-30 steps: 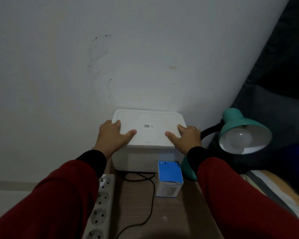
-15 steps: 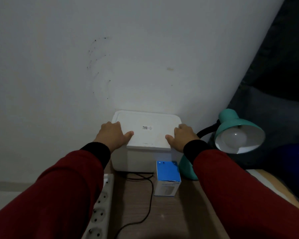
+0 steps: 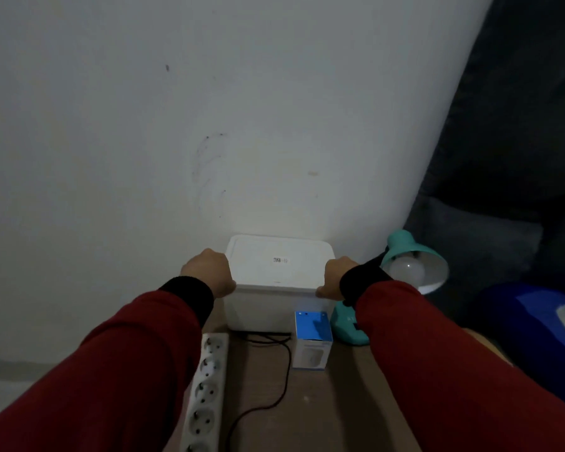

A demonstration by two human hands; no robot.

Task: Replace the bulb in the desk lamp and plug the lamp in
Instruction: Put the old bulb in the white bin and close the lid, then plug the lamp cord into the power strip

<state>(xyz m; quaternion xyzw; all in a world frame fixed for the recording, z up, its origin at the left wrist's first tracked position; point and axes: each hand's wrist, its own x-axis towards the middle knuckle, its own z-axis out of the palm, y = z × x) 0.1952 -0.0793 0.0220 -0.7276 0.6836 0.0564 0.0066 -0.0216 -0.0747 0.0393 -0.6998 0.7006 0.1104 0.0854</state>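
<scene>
A white lidded plastic box [image 3: 279, 265] stands against the wall on the wooden table. My left hand [image 3: 209, 272] grips its left edge and my right hand [image 3: 335, 277] grips its right edge, fingers curled under the lid rim. A teal desk lamp [image 3: 405, 252] stands to the right, its shade tilted toward me with a white bulb [image 3: 406, 270] in it; its teal base [image 3: 348, 327] sits beside the box. A blue and white bulb carton [image 3: 312, 339] stands in front of the box. The lamp's black cord [image 3: 279, 389] trails across the table.
A white power strip [image 3: 206, 393] with several sockets lies along the table's left edge. The pale wall is directly behind the box. Dark fabric [image 3: 503, 158] and a blue item [image 3: 535, 337] fill the right side.
Both hands slid from the top of the lid outward to the box's side edges. The camera tilted up, so the scene sits lower in view.
</scene>
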